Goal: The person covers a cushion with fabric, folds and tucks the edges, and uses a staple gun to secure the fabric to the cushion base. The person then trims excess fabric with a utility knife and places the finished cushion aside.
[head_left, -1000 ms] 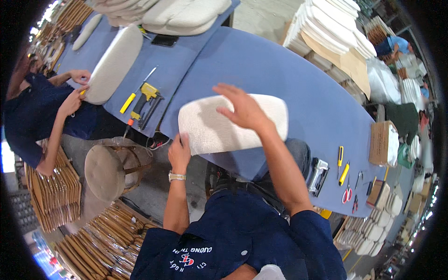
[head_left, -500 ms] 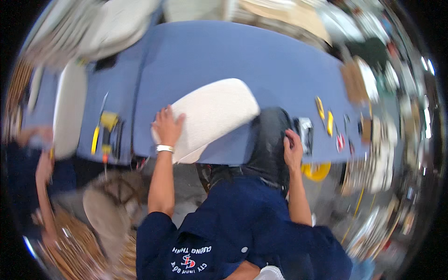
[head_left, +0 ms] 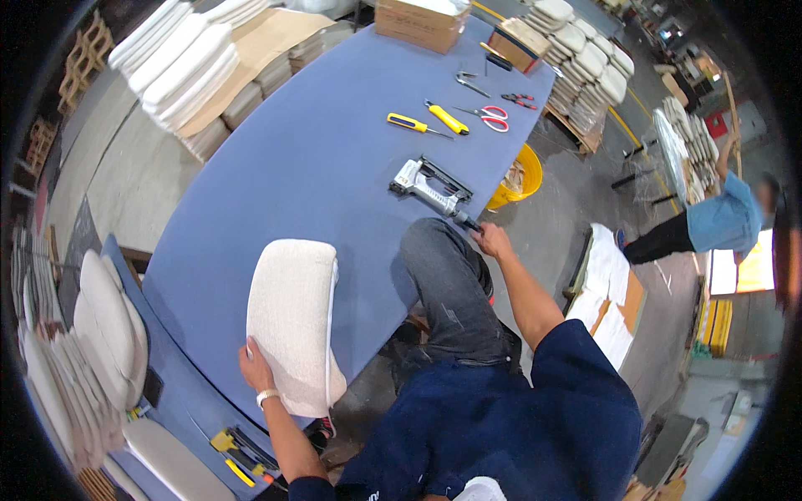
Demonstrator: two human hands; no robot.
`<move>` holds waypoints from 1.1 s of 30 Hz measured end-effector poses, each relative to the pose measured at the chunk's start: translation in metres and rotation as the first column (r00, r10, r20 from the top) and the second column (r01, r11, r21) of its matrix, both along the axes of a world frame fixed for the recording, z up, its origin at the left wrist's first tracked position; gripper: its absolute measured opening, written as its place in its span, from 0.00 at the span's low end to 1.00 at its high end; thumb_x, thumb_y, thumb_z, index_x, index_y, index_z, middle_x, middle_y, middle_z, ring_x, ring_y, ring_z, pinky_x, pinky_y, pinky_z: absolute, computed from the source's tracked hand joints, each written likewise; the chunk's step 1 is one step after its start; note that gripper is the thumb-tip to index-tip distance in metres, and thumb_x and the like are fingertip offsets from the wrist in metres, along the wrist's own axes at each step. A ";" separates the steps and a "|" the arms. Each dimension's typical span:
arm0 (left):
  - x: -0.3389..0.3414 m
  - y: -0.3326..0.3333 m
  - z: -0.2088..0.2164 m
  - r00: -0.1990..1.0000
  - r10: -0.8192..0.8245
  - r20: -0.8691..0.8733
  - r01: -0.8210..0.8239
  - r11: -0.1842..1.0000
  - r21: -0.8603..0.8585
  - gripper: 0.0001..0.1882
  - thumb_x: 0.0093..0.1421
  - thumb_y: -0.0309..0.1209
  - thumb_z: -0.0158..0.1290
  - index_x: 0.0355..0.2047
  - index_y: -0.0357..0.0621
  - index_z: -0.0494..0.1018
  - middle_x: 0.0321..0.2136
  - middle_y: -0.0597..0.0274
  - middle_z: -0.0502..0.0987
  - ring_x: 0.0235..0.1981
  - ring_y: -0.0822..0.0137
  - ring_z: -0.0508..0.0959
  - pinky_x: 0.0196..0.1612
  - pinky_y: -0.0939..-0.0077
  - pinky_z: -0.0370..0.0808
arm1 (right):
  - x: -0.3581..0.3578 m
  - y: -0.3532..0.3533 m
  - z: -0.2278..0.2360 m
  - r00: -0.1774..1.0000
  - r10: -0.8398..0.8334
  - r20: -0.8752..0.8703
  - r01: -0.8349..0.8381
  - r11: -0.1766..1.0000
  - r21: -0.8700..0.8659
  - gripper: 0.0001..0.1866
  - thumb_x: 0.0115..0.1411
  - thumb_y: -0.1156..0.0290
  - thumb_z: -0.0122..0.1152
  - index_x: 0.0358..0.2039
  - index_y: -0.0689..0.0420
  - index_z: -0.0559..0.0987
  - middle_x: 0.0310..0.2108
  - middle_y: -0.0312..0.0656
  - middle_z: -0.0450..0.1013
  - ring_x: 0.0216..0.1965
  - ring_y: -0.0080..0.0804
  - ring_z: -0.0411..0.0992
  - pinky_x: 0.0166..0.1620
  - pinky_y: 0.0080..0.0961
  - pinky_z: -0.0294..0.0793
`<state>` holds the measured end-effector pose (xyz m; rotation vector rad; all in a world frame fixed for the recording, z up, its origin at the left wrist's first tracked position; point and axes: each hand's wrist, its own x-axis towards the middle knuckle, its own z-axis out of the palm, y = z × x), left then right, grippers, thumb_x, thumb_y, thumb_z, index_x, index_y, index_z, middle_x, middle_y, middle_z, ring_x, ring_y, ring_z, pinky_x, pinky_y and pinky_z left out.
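Observation:
A cream fabric-covered seat pad (head_left: pixel 292 309) lies on the blue table (head_left: pixel 334 125) at its near edge, left of my raised knee. My left hand (head_left: pixel 256 367) grips the pad's lower left edge, some fingers hidden by the pad. My right hand (head_left: pixel 493 240) is closed around the hose-fitting end of a silver and black staple gun (head_left: pixel 430 188), which lies on the table beyond my knee. Beyond the staple gun lie a yellow-handled screwdriver (head_left: pixel 408 123), a yellow cutter knife (head_left: pixel 447 117) and red-handled scissors (head_left: pixel 493 115).
Cardboard boxes (head_left: pixel 518 43) stand at the table's far end. A yellow bucket (head_left: pixel 526 175) is beside its right edge. Another yellow staple gun (head_left: pixel 225 441) lies at lower left near stacked pads (head_left: pixel 109 317). A person in a blue shirt (head_left: pixel 725 213) stands at right.
My view has swung to the right. My left hand has gone from the pad's top to its edge, and the pad is turned more upright. My right hand has taken hold of the staple gun's end.

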<state>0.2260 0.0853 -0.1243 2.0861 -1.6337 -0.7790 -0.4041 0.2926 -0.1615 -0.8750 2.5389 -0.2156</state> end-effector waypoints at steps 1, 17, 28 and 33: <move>0.007 -0.003 0.000 0.999 -0.011 -0.039 0.012 0.999 0.038 0.32 0.69 0.55 0.49 0.44 0.29 0.77 0.38 0.44 0.81 0.40 0.53 0.77 0.47 0.60 0.72 | -0.002 -0.005 0.003 0.999 -0.025 0.039 0.028 0.997 -0.077 0.19 0.62 0.51 0.64 0.39 0.55 0.83 0.34 0.56 0.80 0.40 0.58 0.79 0.42 0.50 0.77; -0.097 0.046 0.157 0.833 -0.535 -0.139 0.553 0.808 0.202 0.39 0.57 0.51 0.65 0.56 0.30 0.72 0.45 0.35 0.80 0.44 0.41 0.80 0.49 0.56 0.76 | 0.043 -0.122 -0.002 0.981 0.091 -0.174 -0.146 0.929 -0.339 0.40 0.57 0.68 0.61 0.68 0.63 0.58 0.67 0.56 0.61 0.66 0.55 0.64 0.69 0.53 0.57; -0.312 0.147 0.286 0.686 -0.643 0.340 0.557 0.765 0.324 0.41 0.54 0.55 0.66 0.55 0.31 0.74 0.45 0.33 0.80 0.47 0.39 0.81 0.48 0.48 0.76 | -0.040 -0.068 0.033 0.883 0.340 0.324 0.018 0.665 -0.746 0.26 0.65 0.58 0.61 0.58 0.59 0.75 0.53 0.53 0.75 0.55 0.48 0.73 0.57 0.42 0.73; -0.483 0.173 0.336 0.417 -0.883 0.217 0.726 0.467 0.506 0.41 0.55 0.56 0.64 0.57 0.32 0.73 0.47 0.34 0.80 0.48 0.39 0.80 0.48 0.47 0.76 | -0.116 0.059 0.001 0.381 0.299 0.875 0.677 0.553 -0.485 0.22 0.68 0.50 0.56 0.53 0.53 0.80 0.38 0.35 0.78 0.39 0.30 0.74 0.42 0.30 0.75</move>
